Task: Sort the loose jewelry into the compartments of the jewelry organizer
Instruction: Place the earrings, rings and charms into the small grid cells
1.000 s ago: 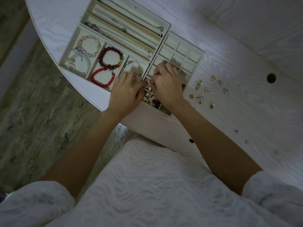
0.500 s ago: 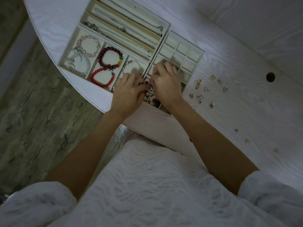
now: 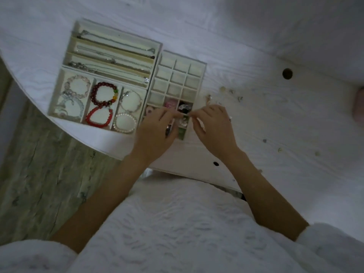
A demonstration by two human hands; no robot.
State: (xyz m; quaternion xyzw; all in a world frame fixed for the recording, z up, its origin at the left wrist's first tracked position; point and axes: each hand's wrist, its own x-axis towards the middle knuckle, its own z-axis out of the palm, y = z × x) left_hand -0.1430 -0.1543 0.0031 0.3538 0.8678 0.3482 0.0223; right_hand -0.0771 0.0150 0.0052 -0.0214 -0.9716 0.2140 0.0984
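A cream jewelry organizer (image 3: 201, 65) lies on the white table. Its long slots hold chains (image 3: 110, 62), its left boxes hold bead bracelets (image 3: 104, 95), and its right grid (image 3: 178, 77) of small cells has colourful pieces in the nearer cells. My left hand (image 3: 155, 133) and my right hand (image 3: 212, 125) hover over the near cells of the grid. Their fingertips meet and pinch one small piece (image 3: 187, 115) between them; it is too small to name. Loose earrings (image 3: 231, 92) lie scattered on the table right of the organizer.
The table (image 3: 275, 119) has a round cable hole (image 3: 287, 73) at the right. Small loose bits (image 3: 279, 149) lie further right. A pinkish object (image 3: 359, 109) shows at the right edge. The table's curved edge drops to a wooden floor (image 3: 39, 164) on the left.
The view has swung, so the organizer now appears squarer. Both hands have shifted toward the grid's near right cells, still pinching a small piece between them.
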